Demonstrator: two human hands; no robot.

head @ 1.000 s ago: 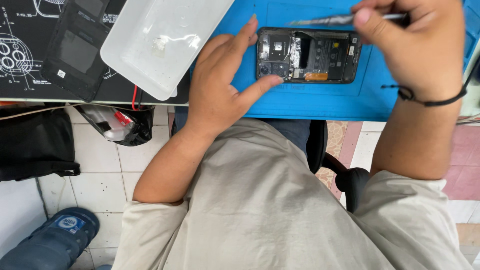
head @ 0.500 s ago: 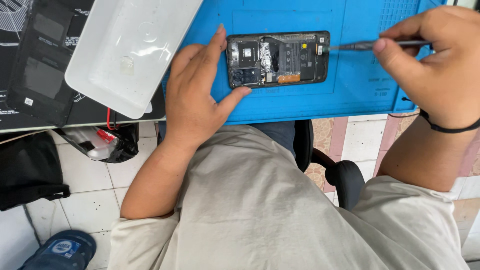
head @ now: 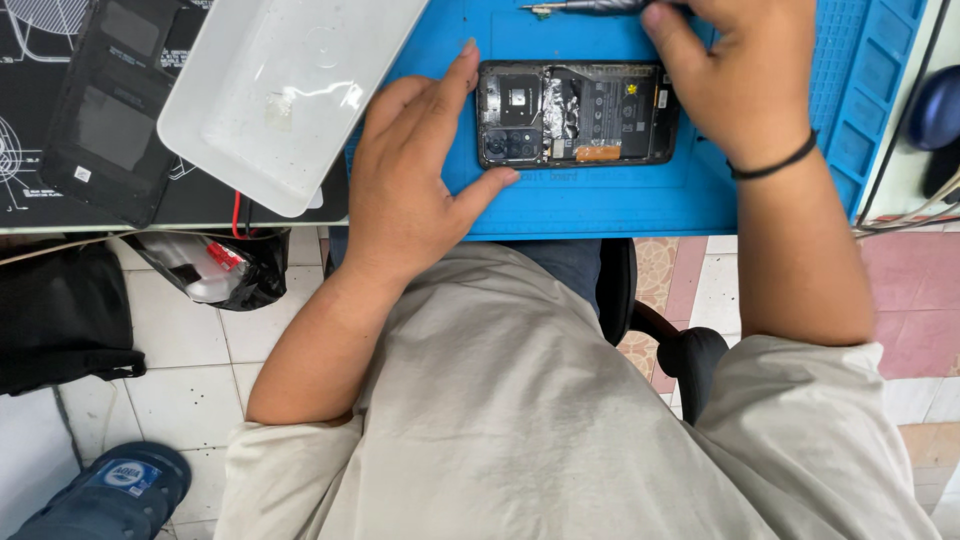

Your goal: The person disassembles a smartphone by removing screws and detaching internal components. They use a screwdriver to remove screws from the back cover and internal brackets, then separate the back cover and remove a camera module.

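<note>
Blue silicone mat covers the counter in front of me, and on it lies an opened phone with its back cover off, the long side running left to right, the camera cluster at its left end and a strip of silvery foil and an orange flex showing inside. My left hand rests flat on the mat just beside the phone's left end, fingers spread and released: the forefinger runs up along the phone's upper left corner and the thumb lies under its lower left edge, so the hand brackets that end without closing on anything. My right hand is above the phone's right end, curled and pinching a thin metal tool whose tip points left along the top edge of the view; a black band sits round that wrist. To the left of the mat a white plastic tray lies tilted across the counter's edge, overlapping a dark printed pad with a black phone panel on it. Below the counter, a black bag hangs near my left elbow over the tiled floor.
</note>
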